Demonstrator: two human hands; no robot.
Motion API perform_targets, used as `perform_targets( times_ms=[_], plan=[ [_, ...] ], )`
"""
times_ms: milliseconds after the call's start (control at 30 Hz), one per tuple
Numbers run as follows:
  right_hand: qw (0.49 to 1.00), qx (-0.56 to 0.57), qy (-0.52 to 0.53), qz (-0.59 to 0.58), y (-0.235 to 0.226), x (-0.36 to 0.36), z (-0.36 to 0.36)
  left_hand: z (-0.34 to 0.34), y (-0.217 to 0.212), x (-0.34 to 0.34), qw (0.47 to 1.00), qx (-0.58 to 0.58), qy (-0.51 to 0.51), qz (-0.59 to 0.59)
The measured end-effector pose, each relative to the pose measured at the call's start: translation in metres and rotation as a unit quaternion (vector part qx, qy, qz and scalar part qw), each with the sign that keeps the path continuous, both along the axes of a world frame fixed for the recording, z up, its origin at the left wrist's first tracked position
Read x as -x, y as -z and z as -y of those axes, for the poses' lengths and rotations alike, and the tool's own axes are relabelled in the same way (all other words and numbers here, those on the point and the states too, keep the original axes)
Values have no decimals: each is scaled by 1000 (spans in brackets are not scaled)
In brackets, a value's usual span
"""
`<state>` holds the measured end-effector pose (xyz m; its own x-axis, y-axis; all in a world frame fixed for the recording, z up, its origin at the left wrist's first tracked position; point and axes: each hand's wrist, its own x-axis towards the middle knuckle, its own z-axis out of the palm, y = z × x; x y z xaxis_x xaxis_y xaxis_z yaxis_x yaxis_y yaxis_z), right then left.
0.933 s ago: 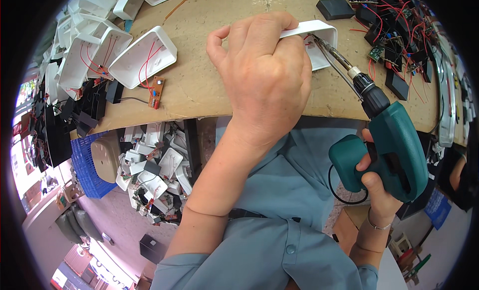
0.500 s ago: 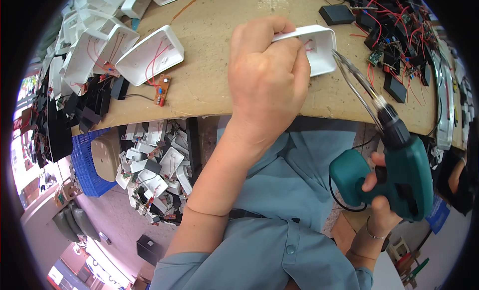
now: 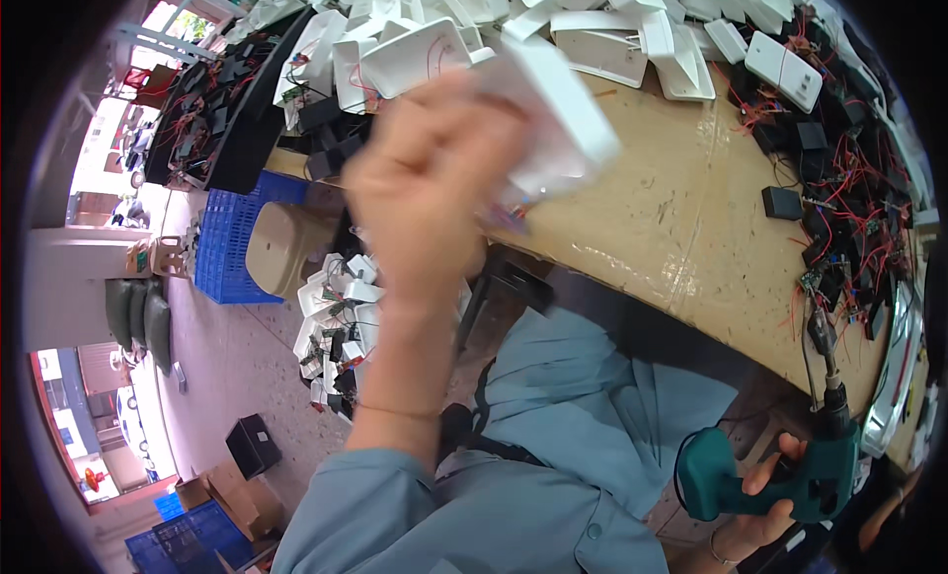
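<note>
My left hand (image 3: 425,179), smeared by motion, is closed on a white plastic housing (image 3: 571,105) above the table's left front part. The housing is tilted and blurred, and a small circuit board (image 3: 509,217) shows just under it; how they join is unclear. At the lower right, my right hand (image 3: 768,515) grips a green, pistol-shaped soldering gun (image 3: 831,475) by its handle. Two metal rods run forward from its black collar, the tip close to red-wired electronic parts at the table's right edge. The fingers of my left hand are partly hidden.
White housings (image 3: 602,51) are heaped along the table's (image 3: 671,209) far side. Black boxes and red-wired boards (image 3: 839,199) pile up at right. Left of the table stand a blue crate (image 3: 237,243), a beige stool (image 3: 281,248) and a pile of scrap housings (image 3: 336,317).
My left hand has lifted the housing and swung it left. The soldering gun has gone lower, away from the housing. The view has turned leftward, showing more of the far heap.
</note>
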<state>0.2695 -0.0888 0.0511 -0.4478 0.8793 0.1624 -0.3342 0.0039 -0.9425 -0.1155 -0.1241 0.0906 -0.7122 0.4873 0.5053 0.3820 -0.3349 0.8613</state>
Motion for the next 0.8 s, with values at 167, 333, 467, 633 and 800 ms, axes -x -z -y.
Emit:
perform_targets(
  times_ms=[167,333,467,633,800],
  plan=[
    [1000,7,5,13,-4,6,-1,-4,-64,104,996,-33,-82,-28],
    [1000,11,7,5,-2,4,-2,-17,-33,205,949,217,-139,-182],
    [1000,24,4,4,0,-2,-6,-26,-30,220,857,312,-214,-350],
    [999,32,13,2,2,-4,-8,-38,-52,137,872,169,-241,-391],
    [999,47,8,-20,10,-2,-11,-33,-5,67,799,148,-54,-580]
  ],
)
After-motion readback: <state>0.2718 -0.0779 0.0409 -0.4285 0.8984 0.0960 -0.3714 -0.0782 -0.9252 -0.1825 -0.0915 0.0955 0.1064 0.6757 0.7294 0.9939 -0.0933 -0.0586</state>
